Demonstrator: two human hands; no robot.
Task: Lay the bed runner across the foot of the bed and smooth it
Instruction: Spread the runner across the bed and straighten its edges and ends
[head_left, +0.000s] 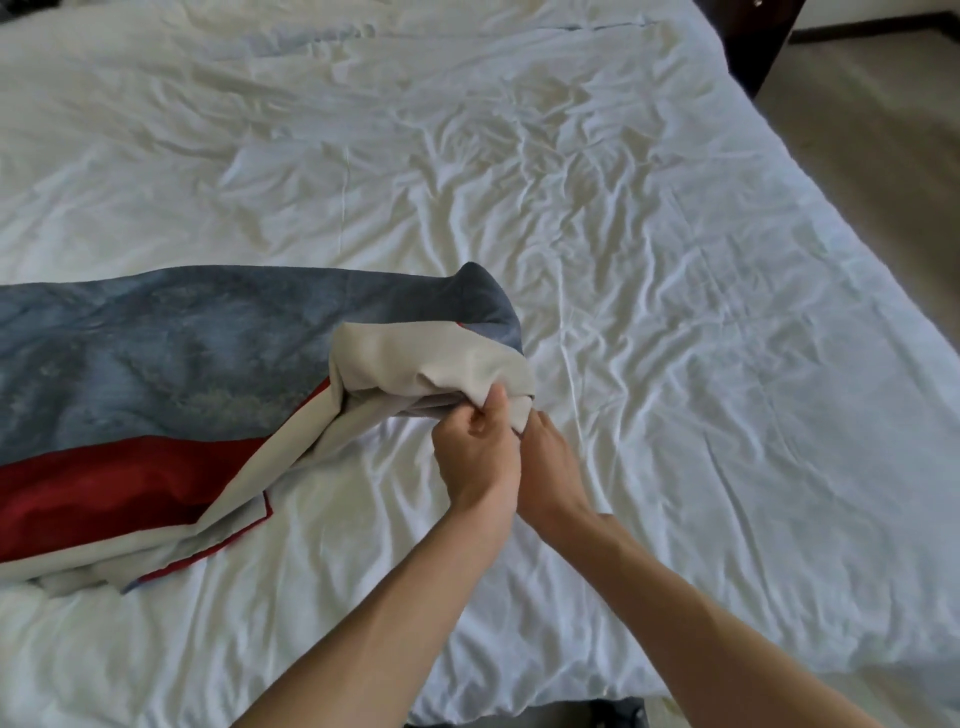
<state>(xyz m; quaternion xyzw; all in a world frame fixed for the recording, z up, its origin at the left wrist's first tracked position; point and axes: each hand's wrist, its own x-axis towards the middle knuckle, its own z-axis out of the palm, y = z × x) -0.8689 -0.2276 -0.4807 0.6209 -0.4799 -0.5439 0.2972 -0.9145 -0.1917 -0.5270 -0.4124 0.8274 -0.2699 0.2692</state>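
Most of the bed runner lies spread on the white duvet left of the hands (blue and red up, pale backing turned over). The left hand pinches its bunched, lifted end. Just beside it, the right hand grips the same fold from below.

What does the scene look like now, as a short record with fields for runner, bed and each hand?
bed runner: blue-grey and red, beige underside, lying on the left, right end bunched and lifted
bed: white cover, wrinkled
left hand: pinches the beige fold
right hand: at the same fold, fingers hidden by cloth
progress: runner not yet fully spread or smoothed
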